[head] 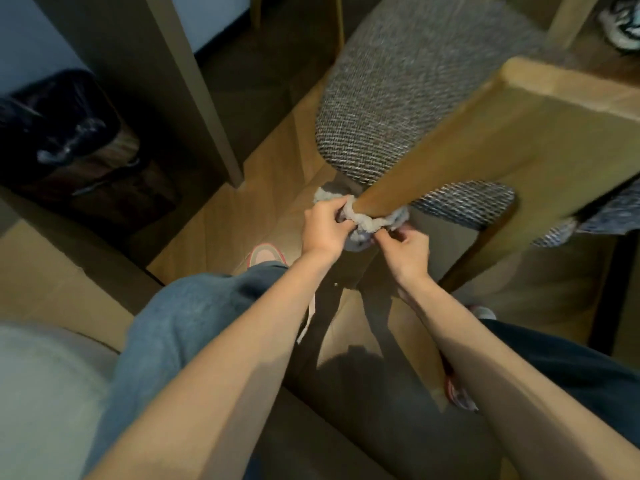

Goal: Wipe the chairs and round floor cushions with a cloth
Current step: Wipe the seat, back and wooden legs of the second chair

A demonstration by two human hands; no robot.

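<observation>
Where the chair's [519, 140] wooden upright narrows beside its grey woven seat [398, 98]: one pale cloth [372, 221], looped round the wood. Left hand [325, 226]: fingers curled, gripping the cloth's left end. Right hand [410, 249]: pinching the other end, just below the upright. Floor [214, 233]: wood planks. Black bin bag [69, 140]: far left, near a table leg [197, 98].

A cloth [375, 224] wraps around the lower end of the chair's [398, 98] back board [502, 143], beside the seat. The hands grip it from either side, left hand [325, 227] on the left and right hand [410, 251] on the right. A bin [69, 140] stands on the floor [221, 230] well to the left, beyond an upright post [194, 88]. A shoe [623, 26] lies behind the chair, far right.
</observation>
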